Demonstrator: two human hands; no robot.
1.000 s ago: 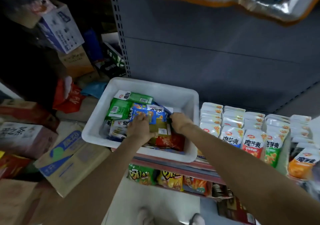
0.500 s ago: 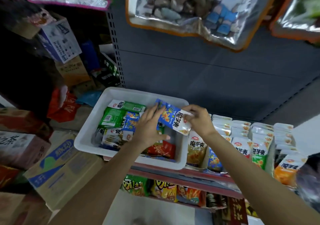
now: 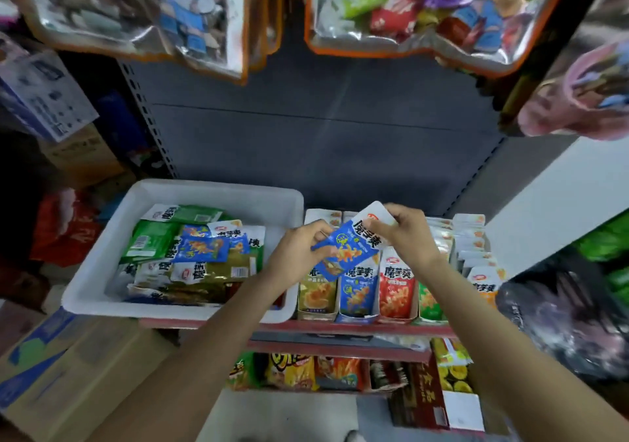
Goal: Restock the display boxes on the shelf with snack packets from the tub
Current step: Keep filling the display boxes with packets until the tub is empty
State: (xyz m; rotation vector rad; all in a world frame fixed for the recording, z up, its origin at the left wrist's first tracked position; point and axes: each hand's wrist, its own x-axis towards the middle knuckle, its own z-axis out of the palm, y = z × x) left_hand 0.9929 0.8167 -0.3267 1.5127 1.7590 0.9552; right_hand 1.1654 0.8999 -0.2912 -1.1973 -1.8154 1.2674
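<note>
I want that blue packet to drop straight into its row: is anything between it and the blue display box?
Nothing visible blocks it. Both hands, left and right, hold the blue packet just above the blue display box. That box is already lined with upright packets, so it must slide in among them.

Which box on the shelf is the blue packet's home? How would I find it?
Find the white tub on the shelf. Right of it stands a row of display boxes; the blue box is second from the tub, between a yellow-gold one and a red one.
</note>
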